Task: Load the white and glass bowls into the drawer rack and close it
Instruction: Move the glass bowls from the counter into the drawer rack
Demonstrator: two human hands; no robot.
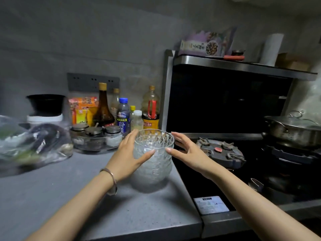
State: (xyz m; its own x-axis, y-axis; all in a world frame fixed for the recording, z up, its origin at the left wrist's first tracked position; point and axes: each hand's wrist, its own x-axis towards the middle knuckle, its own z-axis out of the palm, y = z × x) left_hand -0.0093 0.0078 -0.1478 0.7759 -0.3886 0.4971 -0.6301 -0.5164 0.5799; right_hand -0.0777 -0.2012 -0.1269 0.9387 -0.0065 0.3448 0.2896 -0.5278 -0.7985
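A stack of several cut-glass bowls (153, 162) stands on the grey counter (60, 197), close to its right edge beside the stove. My left hand (129, 158) wraps the stack's left side, with the fingers behind the top rim and the thumb across the front. My right hand (186, 153) is spread just right of the stack, and its thumb tip reaches the glass. No white bowls and no drawer rack are in view.
Behind the stack stand sauce and drink bottles (122, 115) and a glass tray of spice jars (94, 136). A plastic bag of vegetables (33, 145) lies at left. To the right are a black gas stove (220, 152), a lidded steel pot (293, 129) and the range hood (225, 98).
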